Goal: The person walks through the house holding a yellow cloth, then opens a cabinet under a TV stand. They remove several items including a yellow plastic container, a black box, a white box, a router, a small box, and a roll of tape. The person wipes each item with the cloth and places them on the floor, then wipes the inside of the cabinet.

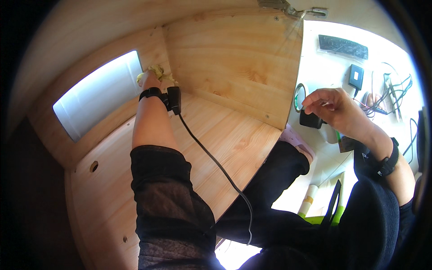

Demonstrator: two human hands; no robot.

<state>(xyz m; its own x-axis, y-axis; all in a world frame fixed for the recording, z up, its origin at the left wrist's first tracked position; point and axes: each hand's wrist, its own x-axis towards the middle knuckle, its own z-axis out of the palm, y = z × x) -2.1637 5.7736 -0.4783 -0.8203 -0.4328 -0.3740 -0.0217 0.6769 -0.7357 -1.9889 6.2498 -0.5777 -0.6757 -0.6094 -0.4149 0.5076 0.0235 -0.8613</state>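
Observation:
My left hand reaches deep into a pale wooden cabinet, its fingers closed on a crumpled yellow cloth. The cloth presses against the back panel, close to the inner corner and beside the rectangular cutout. A black strap with a small black box sits on my left wrist, and a dark cable trails from it. Outside the cabinet, my right hand hovers over the white floor with loosely curled fingers and nothing visible in them. Just below its fingertips is a black box-shaped object; contact between them cannot be made out.
The cabinet's side panel stands between my hands, with a metal hinge above. On the floor lie a tape roll, a black power adapter, tangled wires and a dark strip in clear wrapping. The cabinet base has round holes.

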